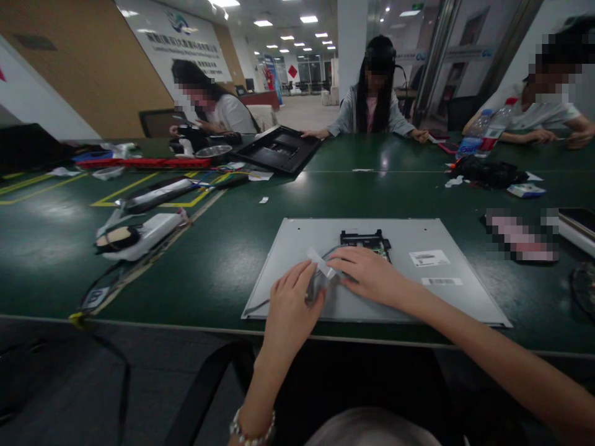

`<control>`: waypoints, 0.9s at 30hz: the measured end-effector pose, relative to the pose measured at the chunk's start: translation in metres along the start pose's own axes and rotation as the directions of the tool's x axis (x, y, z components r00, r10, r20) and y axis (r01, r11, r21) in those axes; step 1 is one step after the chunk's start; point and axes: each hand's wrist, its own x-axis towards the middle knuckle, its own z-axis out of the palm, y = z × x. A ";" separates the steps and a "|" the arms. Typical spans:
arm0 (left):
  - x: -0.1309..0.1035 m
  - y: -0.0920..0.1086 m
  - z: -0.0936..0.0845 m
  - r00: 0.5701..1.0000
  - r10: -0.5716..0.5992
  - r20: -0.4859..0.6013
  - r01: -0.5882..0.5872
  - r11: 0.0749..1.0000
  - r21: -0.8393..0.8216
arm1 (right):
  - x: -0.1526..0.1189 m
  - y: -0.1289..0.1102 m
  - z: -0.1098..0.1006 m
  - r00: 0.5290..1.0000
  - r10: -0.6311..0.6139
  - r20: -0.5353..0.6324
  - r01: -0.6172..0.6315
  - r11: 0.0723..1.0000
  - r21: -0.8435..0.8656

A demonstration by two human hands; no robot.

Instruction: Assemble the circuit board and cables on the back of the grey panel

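A silver flat panel (395, 303), like the back of a display, lies on the table in front of me. A short strip of whitish, see-through tape (320, 263) is between my hands, above a grey cable (259, 306) that runs across the panel. My left hand (292, 297) is closed, its fingertips at the tape's left side; the thumb is lower, near the cable. My right hand (369, 272) comes from the right, its fingers closed at the tape's other end. Behind it, a black bracket with a green circuit board (365, 238) is partly hidden by the hand.
On the left lie a white and black bundle (139, 238), wires and a red strip (144, 163). A black frame (279, 148) rests at the far side. Bottles (495, 130), a black bag (490, 171) and a phone (518, 238) are on the right. Three people sit opposite.
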 end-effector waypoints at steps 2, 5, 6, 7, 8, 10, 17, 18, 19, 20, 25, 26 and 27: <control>-0.004 -0.012 -0.001 0.999 0.012 0.042 -0.011 0.999 -0.032 | 0.003 -0.002 0.001 1.000 -0.029 0.012 0.029 0.998 -0.064; -0.006 -0.024 -0.002 0.996 0.035 0.079 -0.031 0.998 -0.047 | 0.010 -0.004 0.003 0.998 -0.052 0.021 0.054 0.990 -0.127; -0.006 -0.026 -0.003 0.996 0.038 0.086 -0.034 0.998 -0.047 | 0.012 -0.005 0.004 0.998 -0.052 0.019 0.054 0.990 -0.133; -0.005 -0.028 -0.004 0.995 0.036 0.091 -0.032 0.998 -0.044 | 0.014 -0.005 0.004 0.999 -0.049 0.013 0.051 0.990 -0.133; -0.004 -0.030 -0.004 0.995 0.028 0.091 -0.024 0.999 -0.040 | 0.015 -0.006 0.004 0.999 -0.043 0.002 0.043 0.991 -0.127; -0.002 -0.033 -0.004 0.996 0.005 0.084 -0.002 0.999 -0.037 | 0.017 -0.006 0.004 0.999 -0.024 -0.022 0.022 0.993 -0.112; 0.000 -0.038 0.000 1.000 -0.001 0.016 0.002 0.998 -0.063 | 0.013 -0.004 0.011 0.999 -0.011 -0.047 0.009 0.998 -0.055; -0.001 -0.038 0.001 1.000 0.004 0.008 -0.004 0.998 -0.063 | 0.013 -0.004 0.013 0.999 -0.018 -0.045 0.016 0.998 -0.053; -0.001 -0.037 0.000 1.000 0.014 0.001 -0.014 0.998 -0.063 | 0.012 -0.004 0.014 0.999 -0.023 -0.044 0.021 0.998 -0.052; -0.002 -0.036 0.000 1.000 0.030 0.002 -0.030 0.998 -0.062 | 0.012 -0.005 0.015 0.999 -0.026 -0.044 0.023 0.998 -0.052; -0.003 -0.024 -0.005 0.985 0.139 0.101 -0.137 0.990 -0.033 | 0.011 -0.009 0.014 0.999 -0.021 -0.037 0.019 0.998 -0.052; -0.002 -0.021 -0.005 0.982 0.149 0.115 -0.147 0.989 -0.024 | 0.010 -0.010 0.014 0.999 -0.018 -0.034 0.016 0.999 -0.050; -0.002 -0.019 -0.005 0.980 0.154 0.124 -0.154 0.988 -0.016 | 0.010 -0.011 0.014 0.999 -0.014 -0.033 0.012 0.999 -0.047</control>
